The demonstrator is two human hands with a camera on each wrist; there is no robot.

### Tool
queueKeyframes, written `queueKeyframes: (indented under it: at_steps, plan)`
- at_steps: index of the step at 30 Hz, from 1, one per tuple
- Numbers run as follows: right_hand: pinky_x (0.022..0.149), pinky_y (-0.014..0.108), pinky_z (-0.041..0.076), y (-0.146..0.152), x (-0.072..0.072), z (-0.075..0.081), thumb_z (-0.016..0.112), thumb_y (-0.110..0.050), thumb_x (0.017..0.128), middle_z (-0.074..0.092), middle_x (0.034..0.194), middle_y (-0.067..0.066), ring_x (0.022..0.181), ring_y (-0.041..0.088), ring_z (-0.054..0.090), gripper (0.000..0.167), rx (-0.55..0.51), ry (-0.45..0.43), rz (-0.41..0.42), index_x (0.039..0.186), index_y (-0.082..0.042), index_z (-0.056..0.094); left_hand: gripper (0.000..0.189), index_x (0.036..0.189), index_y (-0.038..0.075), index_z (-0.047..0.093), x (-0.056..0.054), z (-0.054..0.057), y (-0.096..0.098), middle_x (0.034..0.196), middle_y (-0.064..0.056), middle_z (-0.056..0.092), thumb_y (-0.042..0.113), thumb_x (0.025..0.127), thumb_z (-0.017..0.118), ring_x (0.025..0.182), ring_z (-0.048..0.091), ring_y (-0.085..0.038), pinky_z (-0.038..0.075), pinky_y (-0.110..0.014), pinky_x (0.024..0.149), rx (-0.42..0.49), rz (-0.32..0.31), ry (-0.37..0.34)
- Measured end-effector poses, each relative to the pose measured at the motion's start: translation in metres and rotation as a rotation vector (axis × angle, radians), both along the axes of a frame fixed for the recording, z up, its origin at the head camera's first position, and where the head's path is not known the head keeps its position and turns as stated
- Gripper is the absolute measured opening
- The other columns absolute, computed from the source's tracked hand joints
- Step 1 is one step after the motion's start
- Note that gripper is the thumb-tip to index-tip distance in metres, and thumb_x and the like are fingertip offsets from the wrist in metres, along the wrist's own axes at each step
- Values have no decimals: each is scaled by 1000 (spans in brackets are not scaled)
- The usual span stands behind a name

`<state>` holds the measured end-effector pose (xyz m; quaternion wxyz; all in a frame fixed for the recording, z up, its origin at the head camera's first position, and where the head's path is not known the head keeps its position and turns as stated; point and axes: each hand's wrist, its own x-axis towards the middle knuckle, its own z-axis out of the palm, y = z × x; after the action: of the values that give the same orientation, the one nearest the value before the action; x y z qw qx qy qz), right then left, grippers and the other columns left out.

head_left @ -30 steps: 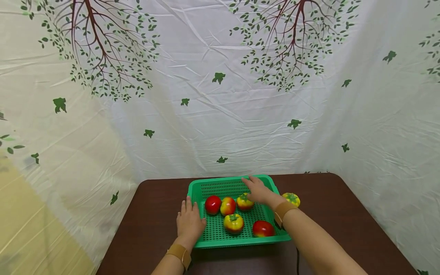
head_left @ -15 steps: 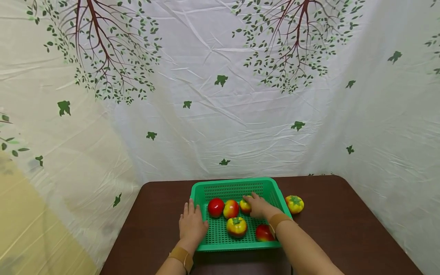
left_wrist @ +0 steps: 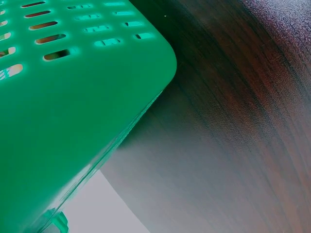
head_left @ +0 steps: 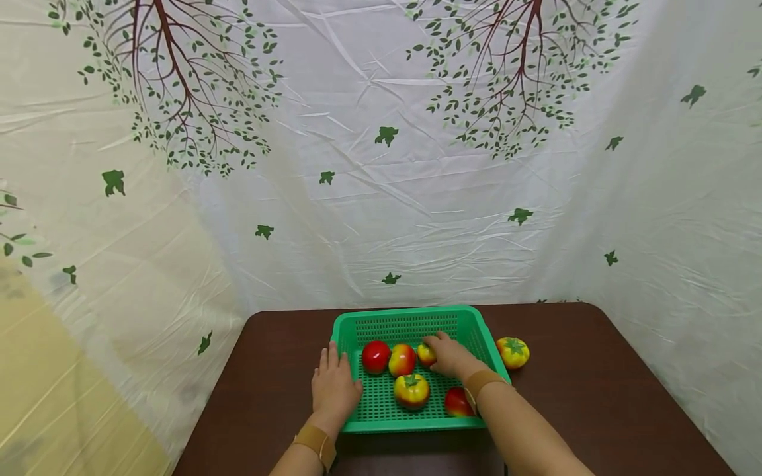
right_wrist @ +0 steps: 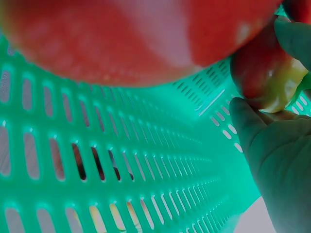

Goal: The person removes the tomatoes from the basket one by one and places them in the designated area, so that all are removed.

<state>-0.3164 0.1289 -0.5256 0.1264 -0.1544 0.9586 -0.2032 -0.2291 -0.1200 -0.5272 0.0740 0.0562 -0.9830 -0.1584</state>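
Observation:
A green plastic basket point(head_left: 381, 423) with slotted walls stands on the table. My left hand point(head_left: 335, 390) rests on its left rim, fingers straight; the left wrist view shows only the basket's outer wall point(left_wrist: 87, 107) and the tabletop. Inside, toward the back right, my right hand point(head_left: 454, 357) grips a red-and-yellow fruit point(head_left: 425, 356). In the right wrist view, thumb and fingers close around that fruit point(right_wrist: 260, 73). Around it lie a red fruit point(head_left: 376, 357), a red-and-yellow fruit point(head_left: 403, 360), a yellow fruit with a green leafy top point(head_left: 412, 391) and another red fruit point(head_left: 458, 402).
Outside the basket, a yellow fruit with a green leafy top point(head_left: 513, 353) lies on the dark brown table point(head_left: 571, 396), close to the right wall. A white curtain point(head_left: 357, 225) printed with trees and leaves hangs behind the table and at both sides.
My right hand has come down from above the basket's back right part and taken hold of the red-and-yellow fruit there. The left hand stays on the rim.

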Motion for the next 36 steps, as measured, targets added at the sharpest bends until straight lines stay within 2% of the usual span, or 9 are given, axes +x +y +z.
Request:
queueKeyframes:
  at_steps: [9,14,21,25,29,36]
  plan:
    - [106,67,41,3,5,-2,68,-8,93,31,155,35,135,56,43,57,4,-3,0,147,-10,49,64,140,2,56,3,0,2,164,-16,31,31,87,77,151,32,-36,39,-59,114,-7,-12,2]
    - [106,67,42,4,8,-1,69,-9,93,32,154,35,133,55,45,56,-2,1,1,145,-8,51,63,140,2,56,4,-2,2,164,-15,30,31,87,76,151,31,-35,39,-58,114,-7,-15,-4]
    - [102,64,46,3,11,2,70,-7,91,38,149,37,127,54,51,52,-3,60,8,141,-6,54,62,138,1,58,6,-4,1,163,-17,33,30,86,77,150,33,-37,41,-59,113,-9,-34,19]
    - [101,63,48,1,9,10,70,-8,92,38,150,36,128,54,51,53,-15,100,-6,143,-7,53,61,136,-1,58,7,0,0,162,-18,34,28,86,77,149,34,-38,41,-59,112,-13,-44,34]
    - [103,62,48,-1,7,24,69,-9,93,36,151,37,131,54,49,55,-26,120,-6,145,-7,51,61,137,-1,58,6,5,-1,162,-18,33,29,87,77,149,34,-37,41,-59,113,-13,-39,16]
    - [100,56,52,4,4,50,65,-12,97,36,153,33,127,47,54,57,-73,158,6,149,-9,45,62,138,0,57,6,4,-3,164,-16,30,29,87,77,151,31,-37,39,-59,114,10,-24,-6]
